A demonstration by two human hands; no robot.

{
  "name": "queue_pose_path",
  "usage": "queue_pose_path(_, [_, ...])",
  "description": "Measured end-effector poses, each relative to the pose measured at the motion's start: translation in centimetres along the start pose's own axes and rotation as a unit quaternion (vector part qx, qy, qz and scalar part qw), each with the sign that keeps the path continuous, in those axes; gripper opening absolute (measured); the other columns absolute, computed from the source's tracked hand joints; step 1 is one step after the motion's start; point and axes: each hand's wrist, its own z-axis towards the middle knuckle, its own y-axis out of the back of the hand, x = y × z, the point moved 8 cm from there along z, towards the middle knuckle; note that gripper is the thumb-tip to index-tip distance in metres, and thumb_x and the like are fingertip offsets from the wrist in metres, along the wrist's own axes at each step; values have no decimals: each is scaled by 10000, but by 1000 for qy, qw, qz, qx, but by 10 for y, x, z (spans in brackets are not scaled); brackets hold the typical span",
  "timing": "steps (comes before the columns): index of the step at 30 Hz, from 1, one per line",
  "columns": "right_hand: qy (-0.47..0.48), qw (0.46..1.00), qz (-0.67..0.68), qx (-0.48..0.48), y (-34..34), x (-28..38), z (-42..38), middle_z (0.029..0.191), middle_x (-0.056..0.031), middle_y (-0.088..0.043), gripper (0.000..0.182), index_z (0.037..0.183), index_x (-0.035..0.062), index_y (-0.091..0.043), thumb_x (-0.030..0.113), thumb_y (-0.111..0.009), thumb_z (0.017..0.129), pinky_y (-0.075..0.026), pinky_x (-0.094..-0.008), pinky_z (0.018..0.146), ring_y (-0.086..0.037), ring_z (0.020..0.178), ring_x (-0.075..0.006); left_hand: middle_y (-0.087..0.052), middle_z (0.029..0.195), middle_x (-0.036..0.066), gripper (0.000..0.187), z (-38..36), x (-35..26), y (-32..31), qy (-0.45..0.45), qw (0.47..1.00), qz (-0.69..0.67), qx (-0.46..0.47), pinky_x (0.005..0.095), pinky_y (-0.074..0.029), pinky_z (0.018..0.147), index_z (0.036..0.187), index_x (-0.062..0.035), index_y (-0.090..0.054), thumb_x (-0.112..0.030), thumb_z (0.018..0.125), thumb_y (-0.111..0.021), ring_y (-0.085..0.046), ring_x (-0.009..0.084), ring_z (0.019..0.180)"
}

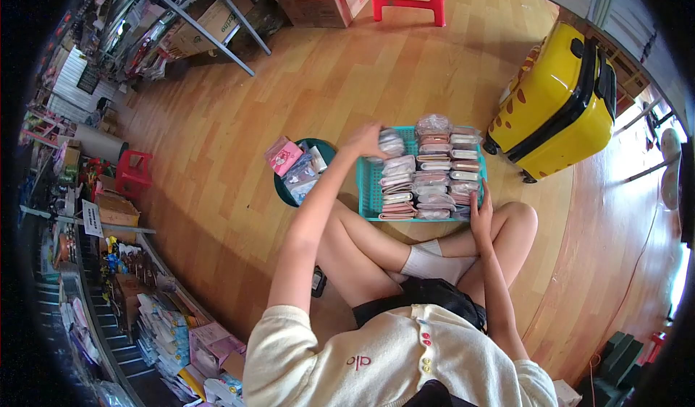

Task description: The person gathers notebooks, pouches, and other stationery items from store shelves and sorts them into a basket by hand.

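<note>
Head view, seated worker on a wooden floor (239, 125). We see the left hand (365, 141) stretched forward to the far left corner of a teal basket (368, 183), its fingers curled loosely over a clear-wrapped packet (392, 143) that lies at the head of the left row; whether the grip is closed around the packet we cannot tell. The right hand (481, 215) rests at the near right edge of the basket, fingers fairly straight and close together, their tips touching the nearest packets of the right row. The basket sits just beyond the crossed legs, filled with three rows of wrapped packets. A dark round tub (286, 190) of similar packets stands just left of it; a yellow suitcase (557, 103) stands to the right.
</note>
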Motion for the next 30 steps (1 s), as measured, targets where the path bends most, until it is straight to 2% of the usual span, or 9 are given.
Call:
queue_pose_path(7, [23,999,-8,-22,2,1,-1,1343,-256,-486,513,1419,39,-381,270,-517,981,-379,-415,1028,-479,1238,-389,-427,1367,209,1090,-27,17,-55,54,995,79,-27,484,-391,1033,1370,-27,-314,-275,476,-888,-442,364,1255])
queue_pose_path(10, [1,1000,8,-8,4,1,-4,1341,-258,-486,520,1425,47,-377,274,-521,980,-376,-410,1030,-479,1238,-386,-504,1293,207,1010,-19,15,-49,86,985,92,-120,487,-411,1010,1310,-30,-400,-285,470,-898,-489,369,1211])
queue_pose_path(14, [14,1000,3,-7,6,-1,-2,1330,-258,-495,524,1431,50,-372,267,-525,979,-375,-401,1029,-490,1227,-377,-616,1118,169,874,-55,0,27,108,975,-90,-174,421,-471,933,1203,-17,-505,-285,474,-906,-592,314,1072])
queue_pose_path(17, [8,1000,19,7,1,-2,-4,1319,-264,-501,524,1429,46,-375,264,-529,978,-377,-400,1026,-496,1221,-366,-655,1109,111,687,-88,44,62,82,901,-343,-254,336,-492,881,1206,-15,-553,-287,652,-854,-621,214,1041])
queue_pose_path(20, [3,1000,22,-2,1,-2,-2,1321,-254,-503,523,1423,37,-378,271,-528,979,-373,-404,1029,-490,1221,-373,-647,1128,88,601,-154,103,76,254,826,-433,-256,321,-490,877,1183,-21,-583,-267,696,-835,-625,199,1020])
queue_pose_path(22, [11,1000,22,2,0,-1,-1,1325,-255,-500,521,1423,36,-377,270,-526,981,-373,-405,1029,-489,1222,-372,-639,1119,114,672,-194,142,61,278,647,-642,-303,314,-511,837,1195,-6,-558,-237,651,-877,-638,206,954])
queue_pose_path(25, [10,1000,5,3,-2,1,0,1339,-258,-488,514,1427,40,-372,263,-516,987,-373,-405,1029,-486,1227,-371,-645,1095,102,634,-220,164,45,321,669,-600,-297,311,-515,838,1185,-9,-568,-218,666,-865,-641,199,950])
queue_pose_path(29, [-7,1000,17,7,-2,4,-1,1345,-257,-488,504,1428,47,-372,254,-512,990,-374,-401,1028,-490,1228,-373,-626,1137,144,939,-181,186,23,240,869,-404,-154,331,-520,850,1312,61,-404,-281,597,-907,-627,227,1000])
queue_pose_path(30, [-16,999,29,10,-2,3,-1,1344,-258,-489,501,1428,47,-373,251,-511,991,-375,-399,1027,-492,1226,-373,-607,1171,179,1136,-168,212,4,311,887,-327,-97,336,-511,870,1349,108,-317,-396,529,-921,-621,248,1028])
